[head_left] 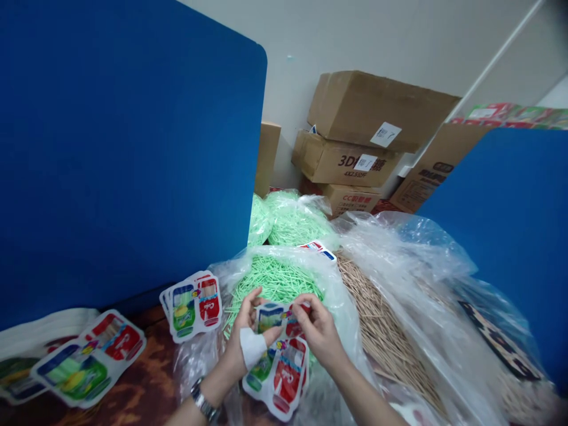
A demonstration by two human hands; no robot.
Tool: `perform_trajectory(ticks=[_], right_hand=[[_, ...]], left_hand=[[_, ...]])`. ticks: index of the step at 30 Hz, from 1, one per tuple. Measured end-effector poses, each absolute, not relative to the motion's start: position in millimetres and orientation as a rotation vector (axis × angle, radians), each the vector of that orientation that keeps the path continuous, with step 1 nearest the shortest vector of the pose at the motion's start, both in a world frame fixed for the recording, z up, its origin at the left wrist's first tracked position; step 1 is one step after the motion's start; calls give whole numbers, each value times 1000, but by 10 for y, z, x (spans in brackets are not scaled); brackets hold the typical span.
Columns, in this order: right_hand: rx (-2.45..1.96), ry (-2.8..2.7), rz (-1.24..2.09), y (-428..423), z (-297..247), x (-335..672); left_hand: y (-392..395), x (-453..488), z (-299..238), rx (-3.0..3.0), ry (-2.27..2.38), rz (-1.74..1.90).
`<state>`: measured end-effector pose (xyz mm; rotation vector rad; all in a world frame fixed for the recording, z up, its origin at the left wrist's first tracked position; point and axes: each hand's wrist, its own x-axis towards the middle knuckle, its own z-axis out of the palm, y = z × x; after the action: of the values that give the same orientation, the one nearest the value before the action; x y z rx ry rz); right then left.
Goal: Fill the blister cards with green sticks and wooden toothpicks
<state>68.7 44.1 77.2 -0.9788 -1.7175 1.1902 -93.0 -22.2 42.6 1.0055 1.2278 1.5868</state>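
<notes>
Above the green sticks, my left hand (251,331) is closed around the left side of a flat printed packet (270,319), its thumb lying across the front. A white wrap covers the base of that thumb, and a metal watch (203,399) sits on the wrist. My right hand (317,328) pinches the packet's upper right corner. Just below, another packet with a red cola picture and a green drink picture (286,378) overlaps at least one more; I cannot tell what supports these. Behind the hands lies an open clear bag of thin green sticks (277,281).
Similar packets (195,307) lie to the left, more (91,358) at lower left. Brown sticks (381,319) fill a clear bag on the right. Blue panels (133,148) flank both sides. Cardboard boxes (355,168) are stacked against the wall, with green-filled bags (297,222) before them.
</notes>
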Motion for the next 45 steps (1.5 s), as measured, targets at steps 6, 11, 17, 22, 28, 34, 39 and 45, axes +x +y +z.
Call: perform_trajectory(ticks=[6,11,17,22,28,34,39,45], right_hand=[[-998,-1655,1210,387,707,672],[-986,-1697,1231,342,714,645],[-955,-1712,1242,259,717,589],[-886,-1830,1284,227,736,680],[-1050,-2485,746,380,518,1067],[-1311,-2819,98,346,336,1132],[-1462,-2769,35,382,306,1067],[-1420,-2712,-53,371,242,1035]], left_hand=[[-241,-977,385,1074,1298,1545],[-298,-995,487,1091,1281,1479],[-350,-1005,554,1067,1248,1461],[-532,-1241,520,1061,1380,1444],[-648,-1988,278,1029,1939,1549],[-506,-2341,-87,1096,2319,1527],[-452,-2289,-84,1344,2722,1387],[-625,-1771,26,2064,2371,1425]])
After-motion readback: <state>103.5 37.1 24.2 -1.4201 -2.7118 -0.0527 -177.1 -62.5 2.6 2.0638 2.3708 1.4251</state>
